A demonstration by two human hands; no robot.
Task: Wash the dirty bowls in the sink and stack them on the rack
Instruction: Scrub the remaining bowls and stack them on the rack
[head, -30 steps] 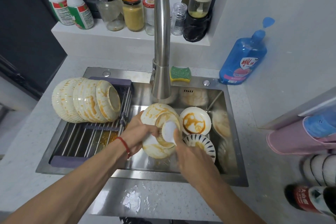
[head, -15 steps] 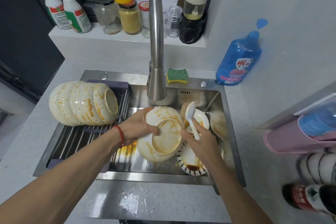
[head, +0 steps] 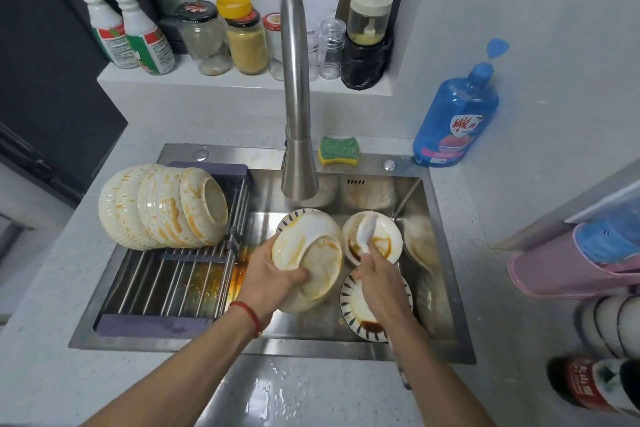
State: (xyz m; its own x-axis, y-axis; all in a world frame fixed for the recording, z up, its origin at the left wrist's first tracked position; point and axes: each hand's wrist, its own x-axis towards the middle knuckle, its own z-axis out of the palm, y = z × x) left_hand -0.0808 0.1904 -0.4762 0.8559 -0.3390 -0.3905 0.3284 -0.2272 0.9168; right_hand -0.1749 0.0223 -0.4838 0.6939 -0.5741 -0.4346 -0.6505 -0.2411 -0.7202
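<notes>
Only one view was supplied, taken from a head-worn wide-angle camera. It was aimed forward and steeply down over the sink [head: 446,305], which was centred in frame at close, arm's-length range. Both forearms were seen entering from the bottom edge. The faucet [head: 294,97] was viewed from above and in front, bowed by lens distortion. The window ledge [head: 242,87] was caught at the top, the counter [head: 52,374] at the bottom and sides. No second view was given, so no overlap was recorded.

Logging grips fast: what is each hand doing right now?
Left hand: grips the stained bowls.
Right hand: holds the white spoon.
</notes>
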